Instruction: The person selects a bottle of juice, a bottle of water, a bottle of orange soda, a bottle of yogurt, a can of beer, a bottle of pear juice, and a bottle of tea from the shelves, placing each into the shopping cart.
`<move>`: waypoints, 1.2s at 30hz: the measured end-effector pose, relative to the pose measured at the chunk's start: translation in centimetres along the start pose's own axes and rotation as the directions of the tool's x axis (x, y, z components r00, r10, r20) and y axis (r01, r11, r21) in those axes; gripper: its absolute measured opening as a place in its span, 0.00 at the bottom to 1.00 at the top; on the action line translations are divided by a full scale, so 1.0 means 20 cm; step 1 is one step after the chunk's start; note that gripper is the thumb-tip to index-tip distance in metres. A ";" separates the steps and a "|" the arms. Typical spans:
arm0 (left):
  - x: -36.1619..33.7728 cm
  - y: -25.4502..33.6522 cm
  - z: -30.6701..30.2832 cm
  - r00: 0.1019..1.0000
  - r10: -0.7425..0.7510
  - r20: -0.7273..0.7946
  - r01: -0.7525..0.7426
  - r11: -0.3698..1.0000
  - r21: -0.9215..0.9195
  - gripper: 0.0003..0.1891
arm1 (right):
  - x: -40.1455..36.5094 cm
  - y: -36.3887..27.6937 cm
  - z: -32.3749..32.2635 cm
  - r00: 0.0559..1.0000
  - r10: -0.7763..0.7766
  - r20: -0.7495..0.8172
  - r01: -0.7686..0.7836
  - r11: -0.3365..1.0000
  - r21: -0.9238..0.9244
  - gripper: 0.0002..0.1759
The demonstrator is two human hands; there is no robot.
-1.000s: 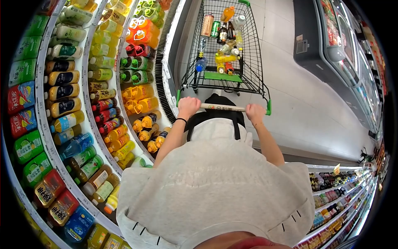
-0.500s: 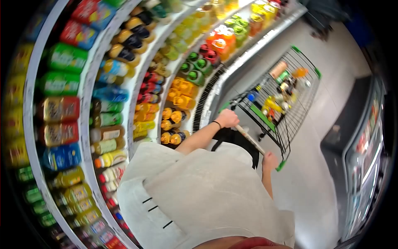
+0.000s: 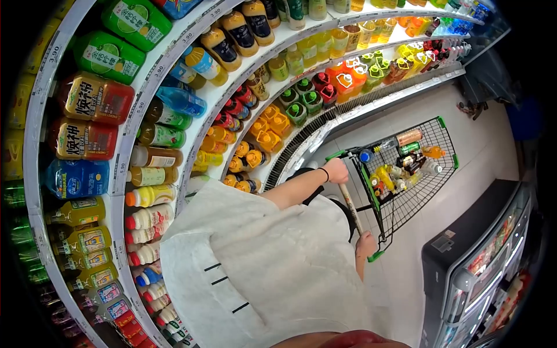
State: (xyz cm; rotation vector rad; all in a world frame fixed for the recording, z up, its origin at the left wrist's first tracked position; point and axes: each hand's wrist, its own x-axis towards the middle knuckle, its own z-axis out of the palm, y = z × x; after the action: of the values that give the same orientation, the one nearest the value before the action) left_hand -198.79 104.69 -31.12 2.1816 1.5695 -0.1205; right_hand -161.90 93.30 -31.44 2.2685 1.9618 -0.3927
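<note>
My left hand [image 3: 336, 171], with a dark band at the wrist, is wrapped round one end of the handle [image 3: 350, 204] of a shopping cart [image 3: 422, 191]. Toward the handle's other end, my right hand [image 3: 365, 245] is closed on it too. The cart is a dark wire basket with green corner pieces. Lying in it are several bottles, among them an orange bottle [image 3: 433, 152], a yellow bottle [image 3: 385, 178], a clear bottle [image 3: 431, 167] and a bottle with a blue cap [image 3: 365, 156]. Near the front side sits a pinkish-brown cylindrical package [image 3: 409, 137].
Curving along my left and ahead are shelves [image 3: 120, 191] packed with drink bottles. A dark freezer cabinet [image 3: 449, 238] with a glass top stands on the right. Pale floor tiles [image 3: 400, 278] run between them. A person in dark clothing [image 3: 487, 78] is at the far end.
My view has turned, so the cart appears slightly farther right and the freezer closer. More of the far shelves shows. Both hands have stayed on the handle.
</note>
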 end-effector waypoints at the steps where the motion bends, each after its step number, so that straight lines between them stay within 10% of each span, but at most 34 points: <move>1: 0.00 0.00 -0.03 1.000 -0.004 0.029 0.004 1.000 -0.001 0.21 | 0.00 -0.01 0.00 1.000 -0.008 -0.001 0.008 1.000 -0.003 0.31; 36: 0.11 -0.15 -0.10 0.996 0.069 -0.048 -0.071 0.996 -0.056 0.22 | 0.06 -0.15 -0.06 1.000 0.027 0.001 -0.027 0.991 0.134 0.28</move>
State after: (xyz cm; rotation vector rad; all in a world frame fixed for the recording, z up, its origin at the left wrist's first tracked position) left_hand -201.05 108.20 -31.03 2.2061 1.5003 -0.0033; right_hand -164.55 95.18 -30.39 2.3721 1.9583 -0.5364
